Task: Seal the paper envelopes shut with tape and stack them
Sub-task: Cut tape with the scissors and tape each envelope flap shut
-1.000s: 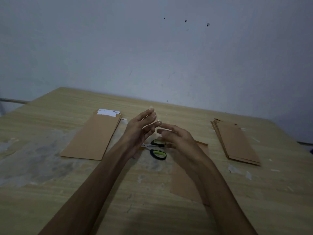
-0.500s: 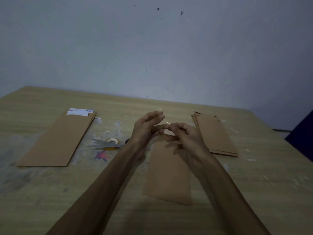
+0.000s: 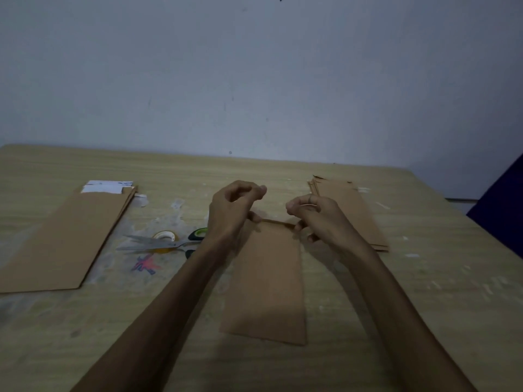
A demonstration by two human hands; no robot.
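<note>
A brown paper envelope [image 3: 268, 281] lies flat on the wooden table [image 3: 396, 321] in front of me. My left hand [image 3: 232, 210] and my right hand [image 3: 317, 216] meet at its far short edge, one at each corner. On both hands the thumb is down at the edge and the fingers are curled above it. Between them they hold a clear tape strip [image 3: 278, 222] stretched along that edge; it is barely visible. A stack of brown envelopes [image 3: 351, 210] lies at the right. Another stack, with white paper sticking out [image 3: 65, 236], lies at the left.
Scissors with green and black handles [image 3: 161, 244] lie left of my left forearm, across a roll of clear tape [image 3: 165, 237]. A red and blue mark [image 3: 145, 264] is on the tabletop. The grey wall runs behind the table. A dark blue object [image 3: 506, 205] stands at the right edge.
My hands have moved apart and down from mid-air to the far edge of the middle envelope, fingers now curled. The view has shifted, so things sit further left.
</note>
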